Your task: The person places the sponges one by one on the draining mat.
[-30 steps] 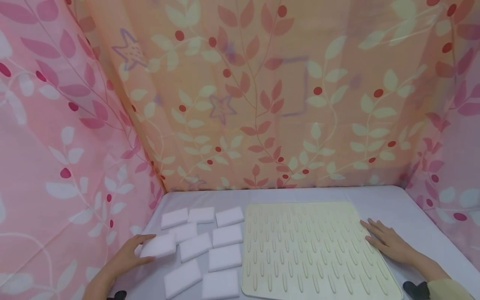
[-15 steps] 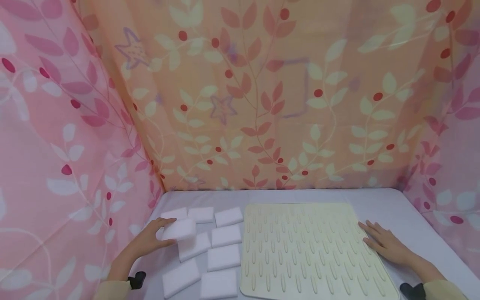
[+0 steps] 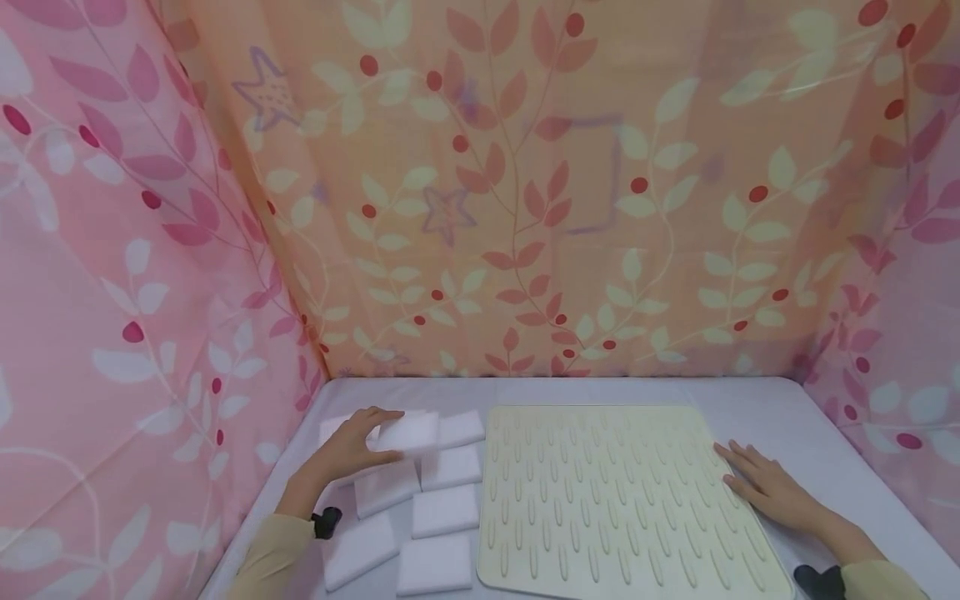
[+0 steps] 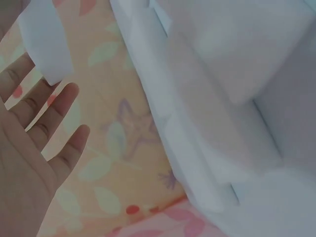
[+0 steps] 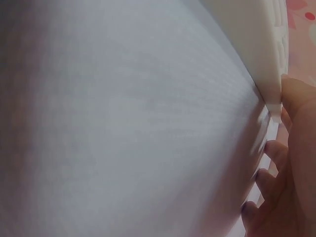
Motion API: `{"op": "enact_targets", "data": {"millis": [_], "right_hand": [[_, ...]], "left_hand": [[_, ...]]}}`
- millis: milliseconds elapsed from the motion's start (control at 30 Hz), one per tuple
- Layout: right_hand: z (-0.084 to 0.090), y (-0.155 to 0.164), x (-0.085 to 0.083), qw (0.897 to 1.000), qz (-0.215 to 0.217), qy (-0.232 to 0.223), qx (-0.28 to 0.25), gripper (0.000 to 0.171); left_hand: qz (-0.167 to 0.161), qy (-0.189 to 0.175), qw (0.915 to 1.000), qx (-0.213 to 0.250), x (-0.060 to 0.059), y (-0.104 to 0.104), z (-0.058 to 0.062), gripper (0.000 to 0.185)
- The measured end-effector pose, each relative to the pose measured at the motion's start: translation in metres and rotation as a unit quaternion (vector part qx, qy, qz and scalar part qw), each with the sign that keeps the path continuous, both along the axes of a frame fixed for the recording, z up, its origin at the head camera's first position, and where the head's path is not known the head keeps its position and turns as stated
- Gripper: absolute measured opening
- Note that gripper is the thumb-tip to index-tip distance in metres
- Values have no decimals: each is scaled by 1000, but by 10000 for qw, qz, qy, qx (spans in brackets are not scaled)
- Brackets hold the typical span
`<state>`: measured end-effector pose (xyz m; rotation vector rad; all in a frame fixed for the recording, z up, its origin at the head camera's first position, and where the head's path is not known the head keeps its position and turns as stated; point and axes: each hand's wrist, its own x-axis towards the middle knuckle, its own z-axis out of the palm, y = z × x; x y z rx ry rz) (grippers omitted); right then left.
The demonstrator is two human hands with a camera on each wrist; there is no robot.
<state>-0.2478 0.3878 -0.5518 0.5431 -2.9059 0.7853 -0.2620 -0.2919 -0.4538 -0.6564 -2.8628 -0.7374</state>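
My left hand [image 3: 352, 446] holds a white foam block [image 3: 408, 433] lifted above the back row of blocks, thumb on top and fingers beneath. In the left wrist view the held block [image 4: 42, 39] sits at the fingertips [image 4: 66, 96]. Several more white blocks [image 3: 446, 510] lie in rows on the table left of a cream ribbed mat [image 3: 615, 500]. My right hand [image 3: 765, 487] rests flat on the mat's right edge. The right wrist view shows its fingers [image 5: 276, 153] by the mat's edge [image 5: 256, 39].
The table [image 3: 787, 408] has a white cloth cover. Pink and orange leaf-print fabric walls [image 3: 487, 208] close it in at the left, back and right. Other blocks [image 4: 237, 49] lie close below the left hand.
The left hand has lifted one white block from the front left of the group and carried it back and to the right. The right hand has stayed on the mat.
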Motion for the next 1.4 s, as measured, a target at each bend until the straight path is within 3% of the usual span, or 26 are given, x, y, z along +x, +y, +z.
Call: {"op": "enact_targets", "data": {"millis": [700, 1000, 1233, 1400], "right_hand": [[9, -4, -4, 9998, -53, -152, 66, 57], [5, -4, -5, 9999, -74, -124, 86, 58], [1, -2, -2, 9998, -96, -142, 98, 58], [1, -2, 0, 9997, -101, -201, 86, 57]], "left_hand": [[-330, 541, 9951, -762, -34, 66, -8, 68], [-387, 539, 9948, -778, -46, 87, -16, 68], [-710, 491, 9948, -540, -58, 106, -21, 65], [-749, 445, 9939, -680, -65, 119, -24, 65]]}}
